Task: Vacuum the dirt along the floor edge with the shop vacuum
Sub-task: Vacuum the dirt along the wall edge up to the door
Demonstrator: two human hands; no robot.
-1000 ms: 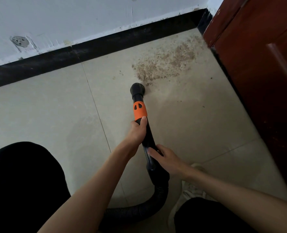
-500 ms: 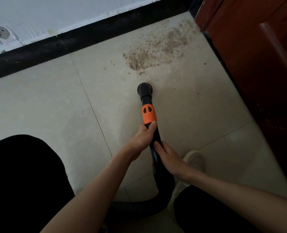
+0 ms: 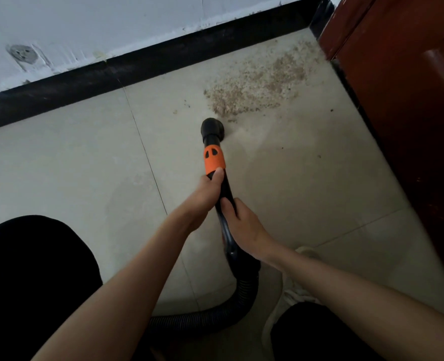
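Two bare hands hold one black vacuum wand (image 3: 224,194): the right hand (image 3: 244,229) is wrapped round its lower bend above the ribbed hose (image 3: 231,306), the left hand (image 3: 205,196) curled just below the orange collar (image 3: 213,160). One round nozzle (image 3: 212,128) rests on the pale tiled floor (image 3: 72,165), touching the near edge of one granular brown dirt patch (image 3: 257,84). Beyond lie a black baseboard (image 3: 137,66) and, right, a reddish wooden cabinet (image 3: 403,87).

bare forearms (image 3: 127,290), black trousers (image 3: 28,282), pale shoe (image 3: 291,298)

Dim, soft daylight, wide-angle edge bending, slightly soft
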